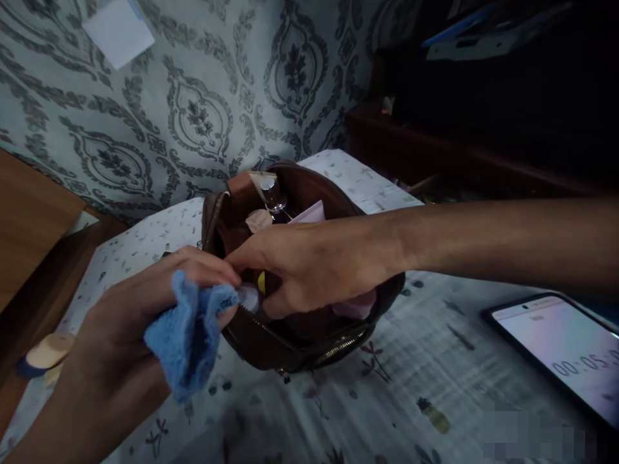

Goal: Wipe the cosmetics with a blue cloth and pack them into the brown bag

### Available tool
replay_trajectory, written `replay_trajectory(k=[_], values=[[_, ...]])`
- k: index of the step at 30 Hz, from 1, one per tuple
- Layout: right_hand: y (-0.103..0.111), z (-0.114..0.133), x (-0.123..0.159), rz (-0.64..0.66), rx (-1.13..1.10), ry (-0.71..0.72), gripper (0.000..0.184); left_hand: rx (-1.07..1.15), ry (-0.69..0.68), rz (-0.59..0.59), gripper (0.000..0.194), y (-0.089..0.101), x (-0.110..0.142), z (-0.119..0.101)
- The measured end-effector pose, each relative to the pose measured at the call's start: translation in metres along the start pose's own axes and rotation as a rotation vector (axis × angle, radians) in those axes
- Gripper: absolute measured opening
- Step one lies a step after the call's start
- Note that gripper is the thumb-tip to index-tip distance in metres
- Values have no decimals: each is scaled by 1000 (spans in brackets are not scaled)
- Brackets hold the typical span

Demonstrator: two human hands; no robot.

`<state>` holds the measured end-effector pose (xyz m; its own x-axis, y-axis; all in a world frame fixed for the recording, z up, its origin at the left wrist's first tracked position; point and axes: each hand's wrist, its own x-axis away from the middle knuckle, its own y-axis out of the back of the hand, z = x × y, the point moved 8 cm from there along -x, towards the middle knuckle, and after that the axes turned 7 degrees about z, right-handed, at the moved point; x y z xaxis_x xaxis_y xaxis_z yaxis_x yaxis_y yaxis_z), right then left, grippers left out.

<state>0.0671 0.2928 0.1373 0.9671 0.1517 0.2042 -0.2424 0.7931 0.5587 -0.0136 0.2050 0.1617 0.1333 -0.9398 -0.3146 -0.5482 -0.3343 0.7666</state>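
Observation:
My left hand (126, 322) pinches a small light-blue cloth (193, 341), its fingertips at the left rim of a brown zippered bag (258, 354). My right hand (319, 264) reaches into the bag from the right. Its thumb and index finger are spread apart, and its other fingers are hidden. Between the hands lies a whitish round lid or cap (248, 298), with a bit of something yellow (262, 282) beside it. Further back in the bag stand a bottle with a shiny silver cap (272, 193), a beige rounded item (258, 221) and a pale pink flat-ended item (309, 214).
A phone (556, 361) showing a timer lies at the right on the patterned cloth (435, 348). Beige and dark-blue items (48, 351) sit at the left edge. Patterned wallpaper (203, 116) rises behind, and dark furniture (474, 148) stands at the back right.

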Motion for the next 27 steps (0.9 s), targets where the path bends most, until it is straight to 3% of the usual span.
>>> replay_trajectory(k=[3,7,13,19,27], values=[[1,-2,-1,26,43,4,22,-98,-91,95,9,-3,0,-7],[1,-4,-2,55,102,-34,19,-114,-8,102,3,-9,3,-17],[-3,-5,-1,53,75,-16,16,-104,110,9,10,-4,8,-24],[-2,-7,3,-27,0,6,29,27,174,-115,17,6,11,-16],[-4,-10,4,44,-97,75,35,45,229,-210,12,-7,21,-5]])
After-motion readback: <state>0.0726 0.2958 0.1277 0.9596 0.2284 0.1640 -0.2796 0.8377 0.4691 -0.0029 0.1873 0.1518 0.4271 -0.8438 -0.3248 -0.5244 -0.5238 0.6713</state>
